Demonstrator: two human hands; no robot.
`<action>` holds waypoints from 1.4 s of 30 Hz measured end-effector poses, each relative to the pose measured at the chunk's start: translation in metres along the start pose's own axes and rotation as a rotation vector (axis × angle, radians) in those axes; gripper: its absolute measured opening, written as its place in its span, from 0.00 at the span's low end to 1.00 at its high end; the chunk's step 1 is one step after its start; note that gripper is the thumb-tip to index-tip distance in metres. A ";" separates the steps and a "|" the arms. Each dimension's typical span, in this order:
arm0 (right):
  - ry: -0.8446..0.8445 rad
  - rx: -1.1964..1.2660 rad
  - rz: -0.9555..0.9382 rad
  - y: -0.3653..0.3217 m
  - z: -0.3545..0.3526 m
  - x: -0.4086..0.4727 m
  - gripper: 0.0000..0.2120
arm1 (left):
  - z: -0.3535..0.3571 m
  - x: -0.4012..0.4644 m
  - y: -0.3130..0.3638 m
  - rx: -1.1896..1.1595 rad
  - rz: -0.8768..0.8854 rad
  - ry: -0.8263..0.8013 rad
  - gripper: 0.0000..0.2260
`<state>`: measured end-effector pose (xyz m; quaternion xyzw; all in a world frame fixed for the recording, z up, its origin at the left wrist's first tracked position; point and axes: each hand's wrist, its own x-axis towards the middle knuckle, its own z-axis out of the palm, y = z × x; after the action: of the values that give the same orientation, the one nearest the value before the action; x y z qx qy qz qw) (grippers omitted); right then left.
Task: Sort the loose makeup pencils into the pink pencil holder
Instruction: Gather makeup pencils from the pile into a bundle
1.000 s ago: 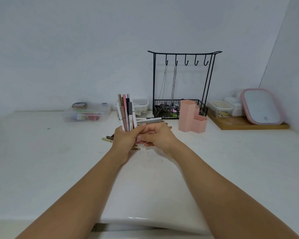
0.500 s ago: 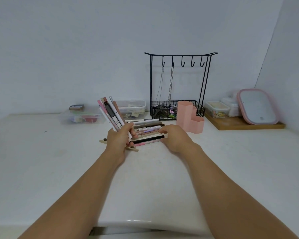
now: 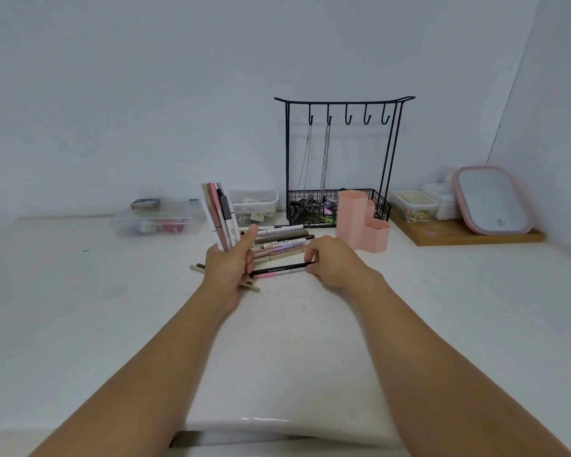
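Observation:
My left hand (image 3: pixel 228 268) grips a bundle of several makeup pencils (image 3: pixel 220 216), held upright with the thumb raised. A pile of loose pencils (image 3: pixel 281 244) lies on the white counter between my hands. My right hand (image 3: pixel 335 263) pinches the right end of a black pencil (image 3: pixel 279 269), which lies at the front of the pile with a pink pencil (image 3: pixel 276 275) beside it. The pink pencil holder (image 3: pixel 360 221), with stepped hexagonal tubes, stands upright just behind and to the right of my right hand.
A black wire jewellery stand (image 3: pixel 340 159) with chains and a basket sits behind the holder. Clear plastic boxes (image 3: pixel 155 219) stand at the back left and centre. A wooden board (image 3: pixel 465 232) at the right carries containers and a pink-rimmed mirror (image 3: pixel 491 199).
My left hand tilted the bundle left and then back upright. My right hand left the bundle, dropped to the pile and took hold of the black pencil's end.

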<state>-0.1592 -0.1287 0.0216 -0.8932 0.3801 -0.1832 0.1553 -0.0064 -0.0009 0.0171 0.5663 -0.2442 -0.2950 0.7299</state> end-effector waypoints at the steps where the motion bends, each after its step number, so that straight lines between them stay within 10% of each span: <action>1: -0.006 0.006 -0.001 0.000 0.000 0.000 0.05 | 0.001 0.000 0.000 0.008 -0.007 0.004 0.21; 16: 0.023 0.070 -0.035 -0.001 -0.002 0.005 0.10 | 0.001 -0.003 0.002 -0.014 0.002 -0.007 0.19; 27: -0.102 1.222 0.130 -0.044 -0.020 -0.017 0.08 | 0.002 -0.006 0.005 -0.102 0.020 -0.042 0.15; 42: -0.055 0.882 -0.009 -0.069 0.005 -0.025 0.11 | 0.007 -0.010 -0.002 0.024 0.104 -0.116 0.08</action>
<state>-0.1302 -0.0638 0.0407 -0.7475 0.2575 -0.3049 0.5310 -0.0188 0.0010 0.0168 0.5433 -0.3186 -0.2862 0.7221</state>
